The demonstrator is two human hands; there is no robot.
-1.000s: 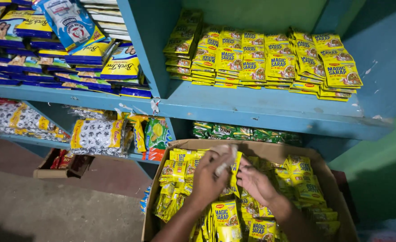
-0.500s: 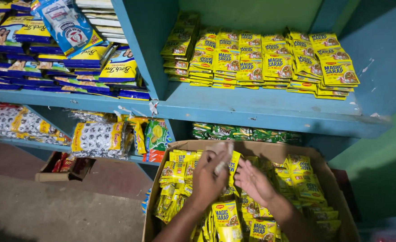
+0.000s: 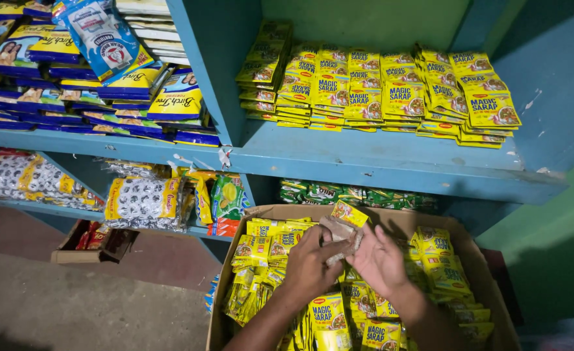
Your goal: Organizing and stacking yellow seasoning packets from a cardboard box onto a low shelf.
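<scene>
Fingers of the left hand curl shut on a strip of yellow sachets, held just above the open box. The right hand closes its fingertips on the same strip from the other side. Loose yellow sachets fill the box beneath both hands. Behind, a blue shelf carries stacked yellow packs

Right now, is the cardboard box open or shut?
Open: the cardboard box has its flaps spread, and yellow sachets fill it.
</scene>
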